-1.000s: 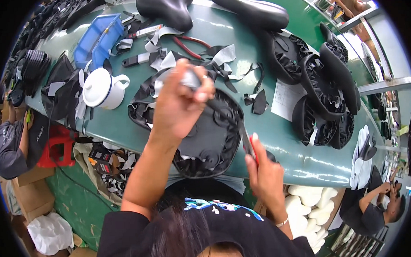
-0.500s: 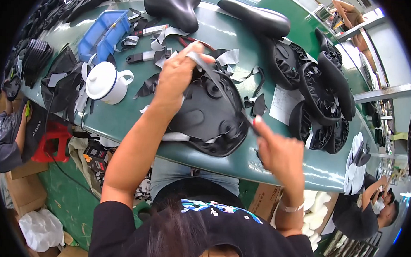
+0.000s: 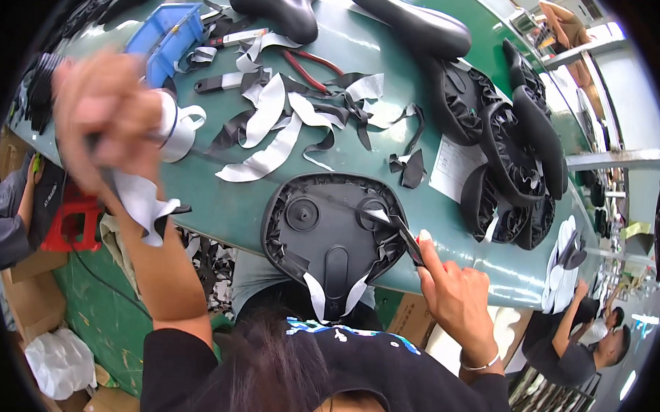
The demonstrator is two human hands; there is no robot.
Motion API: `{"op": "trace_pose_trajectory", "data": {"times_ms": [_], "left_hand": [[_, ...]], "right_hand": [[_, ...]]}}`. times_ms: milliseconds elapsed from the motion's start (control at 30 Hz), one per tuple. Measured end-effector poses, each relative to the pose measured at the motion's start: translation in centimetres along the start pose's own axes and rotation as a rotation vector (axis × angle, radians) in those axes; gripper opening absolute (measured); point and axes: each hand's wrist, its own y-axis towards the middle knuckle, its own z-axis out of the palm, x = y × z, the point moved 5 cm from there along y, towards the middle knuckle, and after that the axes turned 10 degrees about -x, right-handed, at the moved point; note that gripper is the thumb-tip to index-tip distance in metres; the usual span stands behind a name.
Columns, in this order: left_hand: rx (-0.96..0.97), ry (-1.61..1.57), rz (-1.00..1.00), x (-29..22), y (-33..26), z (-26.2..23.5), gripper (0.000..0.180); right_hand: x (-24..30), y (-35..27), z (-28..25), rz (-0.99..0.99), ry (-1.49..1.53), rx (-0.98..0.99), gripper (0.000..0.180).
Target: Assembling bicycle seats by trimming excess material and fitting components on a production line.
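Trimming here: the right hand (image 3: 454, 297) is closed on a small blade (image 3: 407, 238) at the rim of the upturned saddle (image 3: 332, 235) at the green table's (image 3: 221, 202) near edge. Best kept shallow, tip against the folded cover. The left hand (image 3: 104, 118) is fisted on a cut strip (image 3: 144, 207), now flung high and left of the saddle it pressed a second ago. Scraps (image 3: 274, 146) lie beyond.

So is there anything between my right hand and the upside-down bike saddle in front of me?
Nothing visible blocks it. The right hand holds a dark blade tool whose tip already sits at the right rim of the upturned saddle. The left hand is raised off to the left, gripping a cut strip.
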Motion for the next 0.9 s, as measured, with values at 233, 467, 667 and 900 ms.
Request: {"op": "trace_pose_trajectory", "data": {"times_ms": [233,467,667,900], "left_hand": [[1.368,0.638,0.438,8.9,-5.7,5.4,0.022],[0.397,0.036,-0.56,10.3,-2.4,8.3,0.017],[-0.506,0.558,0.52,2.5,-1.1,2.4,0.012],[0.559,-0.377,-0.197,1.7,-5.3,-5.0,0.027]], "right_hand": [[-1.8,1.8,-0.1,-0.02,0.262,-0.044,0.047],[0.5,-4.3,3.2,0.153,0.273,-0.2,0.054],[4.1,-10.5,7.5,0.627,1.371,0.085,0.054],[1.1,1.9,7.9,0.751,1.605,-0.377,0.075]]}}
